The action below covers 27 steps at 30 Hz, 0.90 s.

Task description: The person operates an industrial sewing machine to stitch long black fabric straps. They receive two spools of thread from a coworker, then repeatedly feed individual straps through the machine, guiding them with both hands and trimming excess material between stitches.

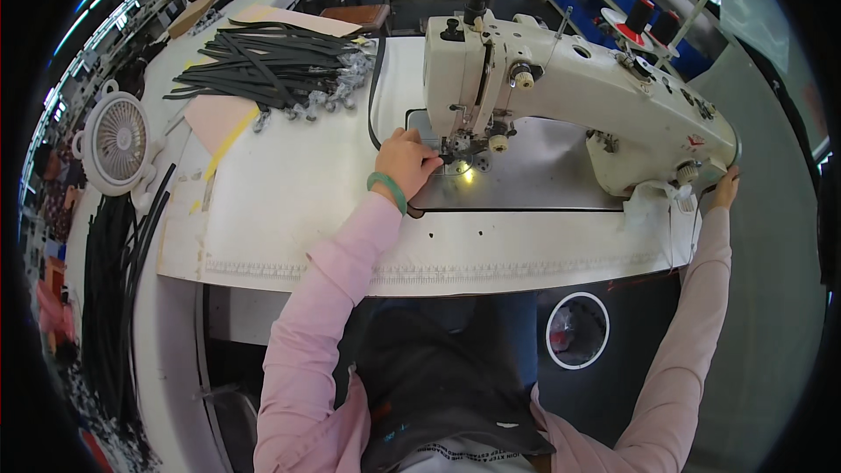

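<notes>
A white sewing machine (569, 61) stands on the table, its lamp lighting the metal bed by the needle. Beside the presser foot, my left hand (406, 160) is closed in a pinch on a black strip (377, 92). The strip curves up along the table behind my fingers; its end at the needle is mostly hidden. At the machine's far right end, my right hand (726, 186) rests with bent fingers on the handwheel (738, 142). Some of those fingers are hidden behind the machine.
Several black strips (272, 61) lie piled at the back left, and more strips (109, 298) hang at the far left. A small white fan (116, 142) stands left. Thread cones (641, 13) are at the back right. A white-rimmed bin (549, 333) sits below the table.
</notes>
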### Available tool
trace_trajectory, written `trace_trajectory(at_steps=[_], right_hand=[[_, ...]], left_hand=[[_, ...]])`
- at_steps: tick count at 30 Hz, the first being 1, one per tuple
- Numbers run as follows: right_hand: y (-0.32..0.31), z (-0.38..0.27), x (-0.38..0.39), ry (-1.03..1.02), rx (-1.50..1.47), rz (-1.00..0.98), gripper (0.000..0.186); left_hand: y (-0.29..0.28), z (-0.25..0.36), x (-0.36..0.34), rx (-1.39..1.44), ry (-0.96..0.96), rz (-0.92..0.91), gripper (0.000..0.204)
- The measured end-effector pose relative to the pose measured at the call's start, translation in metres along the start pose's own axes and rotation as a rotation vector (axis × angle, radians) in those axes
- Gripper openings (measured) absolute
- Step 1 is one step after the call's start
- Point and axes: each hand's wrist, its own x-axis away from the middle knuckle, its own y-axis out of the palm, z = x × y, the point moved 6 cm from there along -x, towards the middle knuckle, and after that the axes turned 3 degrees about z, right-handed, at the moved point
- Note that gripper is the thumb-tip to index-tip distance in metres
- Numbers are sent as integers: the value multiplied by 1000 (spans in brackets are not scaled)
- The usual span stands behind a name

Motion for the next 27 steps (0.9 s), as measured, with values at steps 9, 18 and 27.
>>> trace_trajectory(at_steps=[9,18,27], right_hand=[[-33,-2,-84,-201,623,-92,57],[-10,-2,-38,-206,375,-7,53],[-37,46,-30,47,236,-122,54]], left_hand=[[1,3,-6,32,-9,4,10],[0,-2,-4,-6,1,-4,13],[4,3,-10,15,18,-12,12]])
